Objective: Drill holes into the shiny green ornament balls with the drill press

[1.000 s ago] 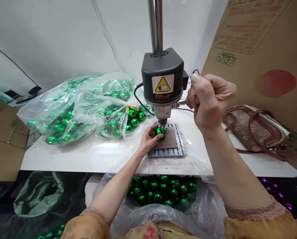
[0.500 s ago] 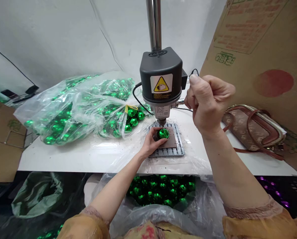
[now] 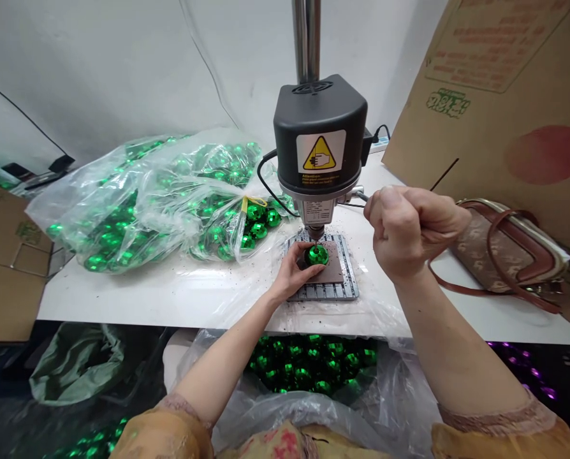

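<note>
**Pressing down, holding steady**

At the far left, a clear plastic bag [image 3: 122, 210] bulges with green mirrored balls, closed with a yellow tie and resting on the white counter [image 3: 170, 309]. Below the counter's edge, more green balls [image 3: 308, 363] lie heaped in an open plastic liner. Next along, my left hand [image 3: 289, 274] curls round a single green mirrored ball [image 3: 317, 255], fingers closed against its side, pinning it on a brown pad [image 3: 335, 271] over a slotted metal plate [image 3: 323, 292]. Dark grit is scattered around the plate.

The ball sits right under the spindle tip [image 3: 315, 233] of the bench drill [image 3: 318, 140]. What has changed is my right hand [image 3: 412, 233]: closed in a fist on the thin feed lever [image 3: 361, 197], it has dropped lower than it was a second ago. That pull brings the spindle down, so the tip now stands at the top of the ball. It looks to be touching, though the glare and my angle leave me unsure. Further right, a brown patterned handbag [image 3: 509, 255] lies on the counter.
</note>
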A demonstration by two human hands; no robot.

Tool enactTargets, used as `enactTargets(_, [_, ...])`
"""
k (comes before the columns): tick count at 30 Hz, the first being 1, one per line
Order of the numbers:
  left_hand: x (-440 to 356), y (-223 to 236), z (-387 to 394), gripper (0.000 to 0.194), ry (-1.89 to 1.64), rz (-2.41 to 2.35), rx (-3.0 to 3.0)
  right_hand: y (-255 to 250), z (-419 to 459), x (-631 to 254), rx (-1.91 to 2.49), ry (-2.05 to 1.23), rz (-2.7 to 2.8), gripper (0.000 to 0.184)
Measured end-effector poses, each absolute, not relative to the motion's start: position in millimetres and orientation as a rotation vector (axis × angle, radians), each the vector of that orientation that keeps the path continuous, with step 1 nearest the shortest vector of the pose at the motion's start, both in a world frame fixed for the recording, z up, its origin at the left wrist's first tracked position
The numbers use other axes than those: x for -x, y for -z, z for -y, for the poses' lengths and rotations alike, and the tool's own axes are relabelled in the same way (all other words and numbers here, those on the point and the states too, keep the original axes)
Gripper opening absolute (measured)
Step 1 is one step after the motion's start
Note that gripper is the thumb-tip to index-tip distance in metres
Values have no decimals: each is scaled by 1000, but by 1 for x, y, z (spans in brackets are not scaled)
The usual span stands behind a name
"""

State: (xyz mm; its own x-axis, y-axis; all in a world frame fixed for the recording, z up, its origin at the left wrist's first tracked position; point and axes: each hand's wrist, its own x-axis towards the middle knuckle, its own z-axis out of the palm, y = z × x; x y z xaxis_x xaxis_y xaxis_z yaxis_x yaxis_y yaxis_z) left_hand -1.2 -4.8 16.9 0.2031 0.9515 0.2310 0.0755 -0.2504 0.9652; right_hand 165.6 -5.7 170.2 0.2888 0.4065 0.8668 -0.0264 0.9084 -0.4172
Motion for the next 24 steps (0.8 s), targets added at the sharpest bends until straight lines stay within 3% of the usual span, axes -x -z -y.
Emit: enactTargets(24, [0,-16,6,55,-1220,-1038,-1562,-139,3,-171,236,-36,1374,48])
